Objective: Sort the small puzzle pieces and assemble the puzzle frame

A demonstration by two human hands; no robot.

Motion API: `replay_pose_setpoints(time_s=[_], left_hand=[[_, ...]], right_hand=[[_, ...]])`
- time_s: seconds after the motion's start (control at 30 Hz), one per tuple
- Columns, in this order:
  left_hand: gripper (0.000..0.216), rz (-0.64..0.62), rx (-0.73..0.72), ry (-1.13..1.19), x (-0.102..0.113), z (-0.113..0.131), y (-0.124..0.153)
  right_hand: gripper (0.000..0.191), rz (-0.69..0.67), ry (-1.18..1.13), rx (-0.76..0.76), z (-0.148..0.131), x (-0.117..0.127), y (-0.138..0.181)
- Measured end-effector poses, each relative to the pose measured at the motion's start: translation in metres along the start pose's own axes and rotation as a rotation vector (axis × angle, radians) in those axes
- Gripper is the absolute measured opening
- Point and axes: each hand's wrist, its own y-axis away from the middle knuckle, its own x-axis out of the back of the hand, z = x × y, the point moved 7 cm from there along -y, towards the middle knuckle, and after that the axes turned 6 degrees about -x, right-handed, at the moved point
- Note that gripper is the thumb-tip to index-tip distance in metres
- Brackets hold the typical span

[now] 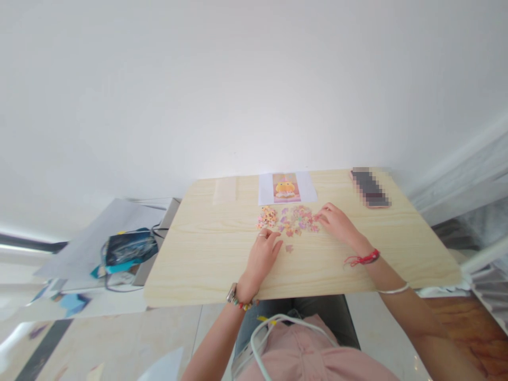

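Observation:
Loose jigsaw puzzle pieces lie on the wooden tabletop (pixel 206 254) in two heaps. The left heap (pixel 268 217) is mostly yellow and orange; the right heap (pixel 302 216) is pink and purple and more spread out. A single puzzle piece (pixel 289 248) sits apart, nearer to me. My left hand (pixel 265 255) rests palm down just below the yellow heap, its fingers apart and holding nothing. At the right edge of the pink heap, my right hand (pixel 338 224) has thumb and fingertips pinched on a small pink puzzle piece (pixel 316 217).
Behind the heaps lies a white sheet with a printed picture (pixel 286 188) of a yellow figure. A phone (pixel 371 189) is at the back right, and a pale translucent sheet (pixel 224 191) at the back left. Left of the table, a dark blue bag (pixel 133 247) rests on a lower surface.

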Motion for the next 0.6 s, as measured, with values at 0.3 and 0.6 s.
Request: replay_pose_setpoints(time_s=[0.3,0.6], left_hand=[[0.019,-0.037,-0.009,-0.01,-0.004,0.009,-0.008],[0.02,-0.061,0.029,0.001,-0.004,-0.001,0.0]], right_hand=[[0.018,-0.008,0.011,0.094,-0.043,-0.012,-0.031],[0.02,-0.05,0.074,0.085,-0.038,-0.024,-0.031]])
